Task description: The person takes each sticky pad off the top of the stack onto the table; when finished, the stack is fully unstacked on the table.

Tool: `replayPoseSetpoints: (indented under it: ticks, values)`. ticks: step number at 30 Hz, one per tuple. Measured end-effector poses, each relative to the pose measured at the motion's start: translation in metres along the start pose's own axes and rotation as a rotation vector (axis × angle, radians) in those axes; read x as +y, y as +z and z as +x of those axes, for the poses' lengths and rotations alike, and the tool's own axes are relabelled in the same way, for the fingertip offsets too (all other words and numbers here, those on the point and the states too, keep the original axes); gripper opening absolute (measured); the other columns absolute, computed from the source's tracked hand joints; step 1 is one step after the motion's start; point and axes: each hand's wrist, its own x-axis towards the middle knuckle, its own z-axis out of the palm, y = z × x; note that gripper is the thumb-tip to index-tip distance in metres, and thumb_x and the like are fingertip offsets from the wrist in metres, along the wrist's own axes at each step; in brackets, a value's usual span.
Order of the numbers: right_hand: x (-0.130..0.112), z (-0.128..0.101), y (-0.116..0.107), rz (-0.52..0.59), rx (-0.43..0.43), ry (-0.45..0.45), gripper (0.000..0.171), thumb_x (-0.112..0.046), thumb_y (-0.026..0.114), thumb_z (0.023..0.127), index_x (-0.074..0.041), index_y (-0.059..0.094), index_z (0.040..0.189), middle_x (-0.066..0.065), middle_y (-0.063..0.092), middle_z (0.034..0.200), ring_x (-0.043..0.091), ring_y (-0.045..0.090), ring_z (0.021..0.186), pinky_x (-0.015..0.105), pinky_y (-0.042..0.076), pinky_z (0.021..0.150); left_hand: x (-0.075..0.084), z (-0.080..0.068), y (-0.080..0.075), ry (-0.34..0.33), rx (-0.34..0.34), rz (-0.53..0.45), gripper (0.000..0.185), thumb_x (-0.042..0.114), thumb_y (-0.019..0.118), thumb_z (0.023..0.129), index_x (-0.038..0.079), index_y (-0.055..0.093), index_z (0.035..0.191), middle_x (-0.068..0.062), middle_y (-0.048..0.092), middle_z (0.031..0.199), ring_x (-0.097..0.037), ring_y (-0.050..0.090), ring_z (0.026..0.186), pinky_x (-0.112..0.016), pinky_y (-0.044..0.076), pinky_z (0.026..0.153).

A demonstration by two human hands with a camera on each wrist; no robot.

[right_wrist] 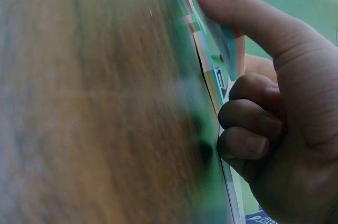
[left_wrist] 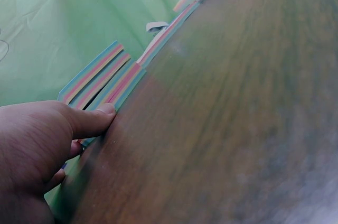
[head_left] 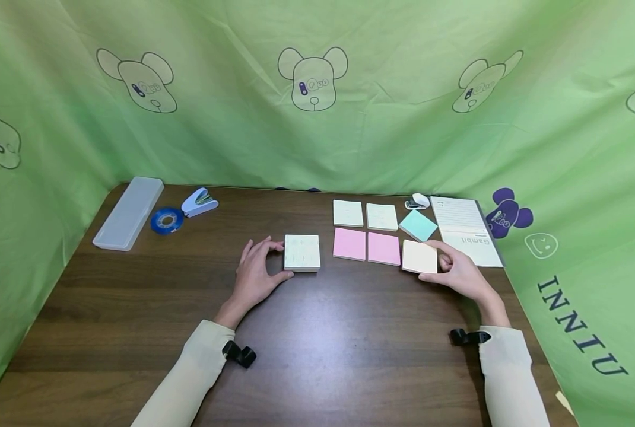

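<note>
I see my right hand (head_left: 459, 274) pinching a pale orange note pad (head_left: 419, 257) near the worktop's (head_left: 317, 356) right edge; my left hand (head_left: 254, 277) grips a thick white pad (head_left: 302, 252) mid-worktop. Wrist views blur both.

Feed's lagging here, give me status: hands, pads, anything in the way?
Left hand grips the pale green pad. Right hand holds the cream pad beside the pink pads. Notebook close behind; nothing between them.
</note>
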Motion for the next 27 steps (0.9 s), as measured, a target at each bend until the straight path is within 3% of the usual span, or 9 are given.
replayPoseSetpoints:
  ticks: [11, 27]
  values:
    - [0.0013, -0.0001, -0.0019, -0.048, -0.015, -0.004, 0.079, -0.023, 0.101, 0.082, -0.006, 0.061, 0.148, -0.007, 0.030, 0.073, 0.006, 0.028, 0.065, 0.029, 0.027, 0.059, -0.0001, -0.0006, 0.0001, 0.004, 0.004, -0.005, 0.057, 0.014, 0.101, 0.082, 0.002, 0.066, 0.126, -0.015, 0.071, 0.146, -0.038, 0.046, 0.158, -0.052, 0.009, 0.141]
    - [-0.0009, -0.0019, -0.0072, -0.144, -0.029, 0.040, 0.088, -0.030, 0.103, 0.080, -0.007, 0.060, 0.153, 0.000, 0.039, 0.079, 0.012, 0.036, 0.069, 0.029, 0.031, 0.064, 0.0000, -0.0003, 0.0004, 0.006, 0.005, 0.004, 0.057, 0.014, 0.101, 0.082, 0.002, 0.067, 0.126, -0.015, 0.071, 0.145, -0.037, 0.047, 0.158, -0.051, 0.010, 0.141]
